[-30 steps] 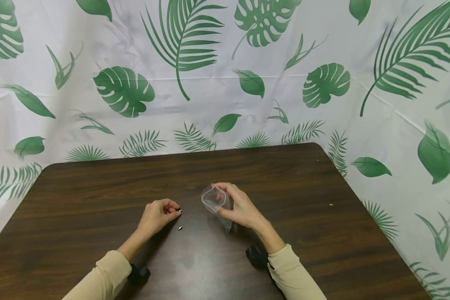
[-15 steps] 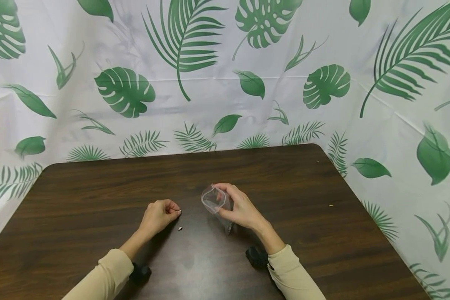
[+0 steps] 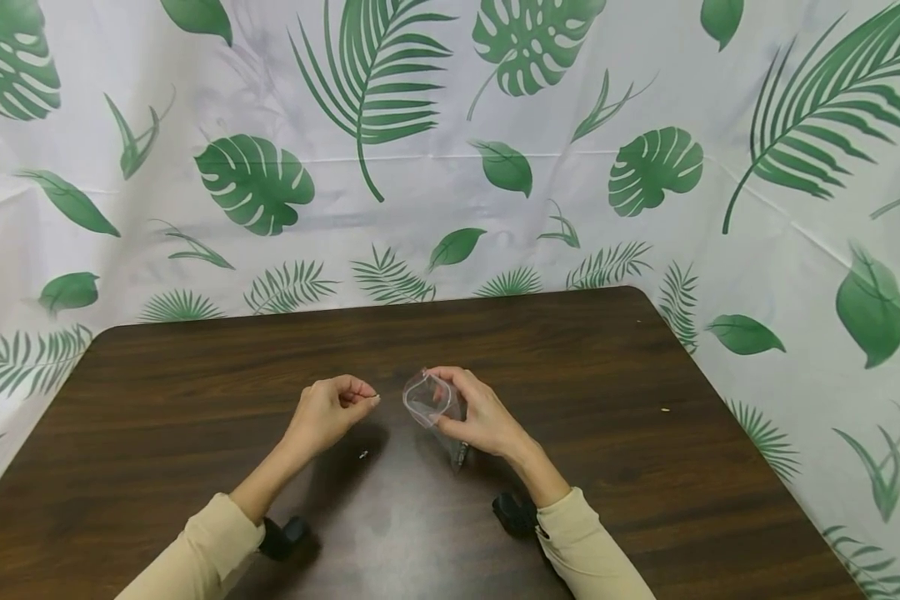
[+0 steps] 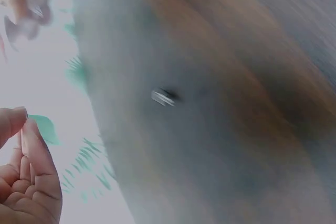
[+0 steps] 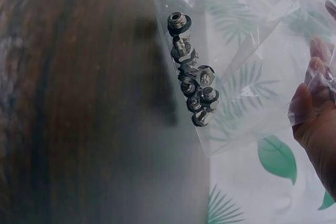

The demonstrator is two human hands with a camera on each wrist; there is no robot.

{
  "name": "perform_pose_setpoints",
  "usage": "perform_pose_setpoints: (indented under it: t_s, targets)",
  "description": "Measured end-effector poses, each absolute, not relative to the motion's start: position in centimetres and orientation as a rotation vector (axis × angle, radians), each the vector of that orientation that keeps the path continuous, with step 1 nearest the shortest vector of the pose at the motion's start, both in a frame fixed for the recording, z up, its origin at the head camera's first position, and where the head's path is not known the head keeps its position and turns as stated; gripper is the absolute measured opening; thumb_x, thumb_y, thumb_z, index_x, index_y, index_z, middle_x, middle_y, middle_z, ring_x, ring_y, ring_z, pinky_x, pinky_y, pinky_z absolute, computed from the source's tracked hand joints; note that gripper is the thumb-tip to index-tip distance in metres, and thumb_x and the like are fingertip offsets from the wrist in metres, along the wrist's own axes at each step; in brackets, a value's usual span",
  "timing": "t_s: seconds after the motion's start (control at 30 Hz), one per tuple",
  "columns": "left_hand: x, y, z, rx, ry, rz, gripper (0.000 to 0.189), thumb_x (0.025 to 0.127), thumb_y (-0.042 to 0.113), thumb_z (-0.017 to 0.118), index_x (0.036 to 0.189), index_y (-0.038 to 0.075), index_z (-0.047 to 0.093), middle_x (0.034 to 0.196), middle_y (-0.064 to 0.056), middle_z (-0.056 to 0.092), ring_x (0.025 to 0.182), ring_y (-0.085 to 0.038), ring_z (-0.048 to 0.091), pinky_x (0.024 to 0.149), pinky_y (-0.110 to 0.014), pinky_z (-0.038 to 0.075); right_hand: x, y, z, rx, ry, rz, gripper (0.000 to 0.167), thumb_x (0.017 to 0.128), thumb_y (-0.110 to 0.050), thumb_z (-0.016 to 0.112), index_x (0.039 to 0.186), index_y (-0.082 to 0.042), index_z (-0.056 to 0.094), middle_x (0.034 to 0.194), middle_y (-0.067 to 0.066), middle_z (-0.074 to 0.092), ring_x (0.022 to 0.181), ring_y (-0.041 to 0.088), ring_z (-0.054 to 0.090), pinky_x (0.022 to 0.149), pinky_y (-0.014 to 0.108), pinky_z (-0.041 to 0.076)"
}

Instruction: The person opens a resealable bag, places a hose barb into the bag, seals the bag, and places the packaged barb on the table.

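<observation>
My right hand (image 3: pixel 480 412) grips a clear zip bag (image 3: pixel 422 398) by its rim, and its mouth gapes towards the left. Several small threaded metal fittings (image 5: pixel 193 80) with dark rings lie at the bottom of the bag (image 5: pixel 247 45) in the right wrist view. Left of the bag, my left hand (image 3: pixel 332 413) is raised above the table, thumb and forefinger pinched together. A tiny piece shows at those fingertips (image 4: pixel 18 116), mostly hidden, so its kind is unclear. Below that hand, one loose metal fitting (image 3: pixel 363 455) lies on the table.
The dark wood-grain table (image 3: pixel 570 350) stretches around both hands. A small pale scrap (image 3: pixel 664 409) lies at the right. Behind and to the right hangs a white cloth (image 3: pixel 420 183) with green leaves. Black wrist cameras sit under both sleeves.
My left hand has risen from the tabletop, where a small metal piece showed at its fingertips, and moved right towards the bag's mouth. My right hand and the bag have hardly moved.
</observation>
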State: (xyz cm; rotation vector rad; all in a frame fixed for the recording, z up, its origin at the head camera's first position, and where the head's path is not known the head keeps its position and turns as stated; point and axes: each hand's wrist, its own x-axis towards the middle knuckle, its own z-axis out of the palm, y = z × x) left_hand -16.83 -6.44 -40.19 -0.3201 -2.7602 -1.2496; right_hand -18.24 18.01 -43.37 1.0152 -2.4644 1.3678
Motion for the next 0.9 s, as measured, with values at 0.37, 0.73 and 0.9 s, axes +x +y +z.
perform_pose_setpoints:
  t_s: [0.37, 0.73, 0.9]
  targets:
    - [-15.5, -2.4, -37.3, -0.548, -2.616, -1.355, 0.005, 0.08, 0.009, 0.074, 0.082, 0.008, 0.07, 0.07, -0.001, 0.067, 0.057, -0.006, 0.058, 0.052, -0.019, 0.046, -18.2, 18.0, -43.3, 1.009, -2.475, 1.4, 0.056, 0.075, -0.002, 0.071, 0.126, -0.008, 0.05, 0.104, 0.007, 0.057, 0.09, 0.016, 0.051, 0.075, 0.029, 0.046]
    - [-14.9, -2.4, -37.4, -0.475, -2.561, -1.409, 0.008, 0.079, 0.01, 0.075, 0.086, 0.01, 0.072, 0.076, -0.001, 0.07, 0.06, -0.007, 0.059, 0.052, -0.021, 0.047, -18.1, 18.0, -43.3, 1.015, -2.463, 1.397, 0.056, 0.075, -0.002, 0.071, 0.126, -0.007, 0.05, 0.1, 0.007, 0.055, 0.089, 0.016, 0.05, 0.075, 0.029, 0.046]
    - [-14.4, -3.8, -38.0, -0.391, -2.581, -1.407, 0.008, 0.078, 0.01, 0.076, 0.084, 0.01, 0.071, 0.074, 0.0, 0.069, 0.059, -0.006, 0.058, 0.053, -0.02, 0.047, -18.1, 18.1, -43.2, 1.006, -2.459, 1.391, 0.056, 0.074, -0.002, 0.071, 0.126, -0.006, 0.05, 0.098, 0.006, 0.056, 0.089, 0.016, 0.051, 0.075, 0.029, 0.047]
